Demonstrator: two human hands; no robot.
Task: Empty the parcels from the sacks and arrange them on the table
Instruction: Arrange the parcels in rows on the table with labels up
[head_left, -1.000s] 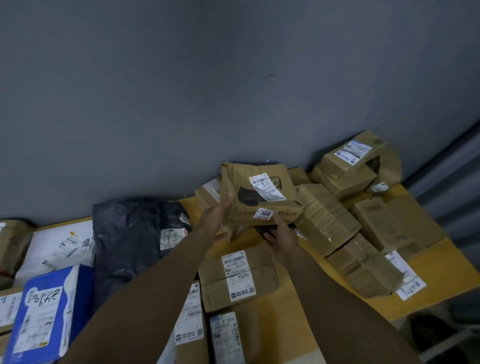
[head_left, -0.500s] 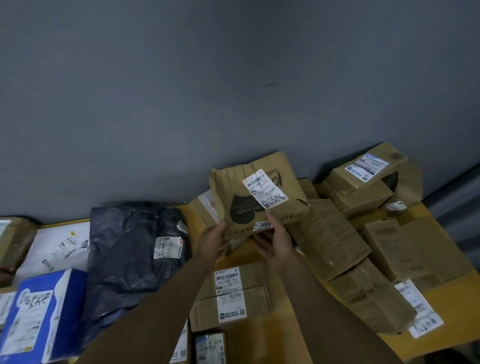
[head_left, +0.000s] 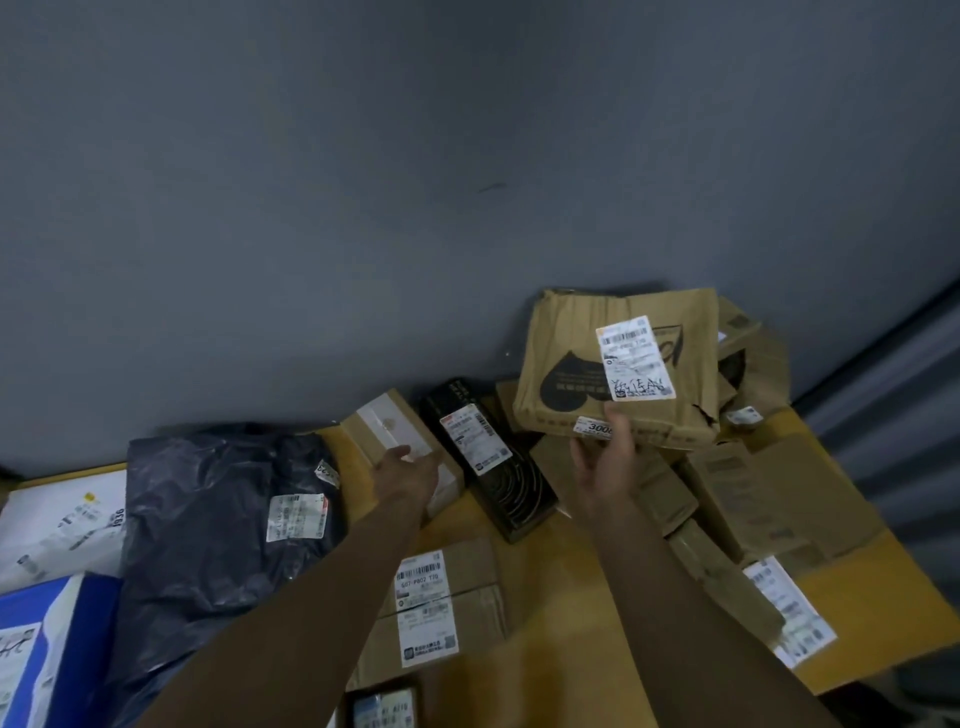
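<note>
One paper parcel (head_left: 566, 338), one dark bag (head_left: 208, 525), one black box (head_left: 519, 491)

Parcel sorting room, labelled cardboard boxes (head_left: 447, 597) and poly mailers (head_left: 223, 519) crowding a yellow table (head_left: 857, 587), bare grey wall (head_left: 363, 182)

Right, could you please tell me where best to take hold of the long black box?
Probably at its near end, from above, fingers across the narrow width. The black box lies flat and slantwise on the table, its far end crowded by the taped carton, its near end over bare tabletop. The open left hand is closest; the right hand holds the brown parcel.
</note>
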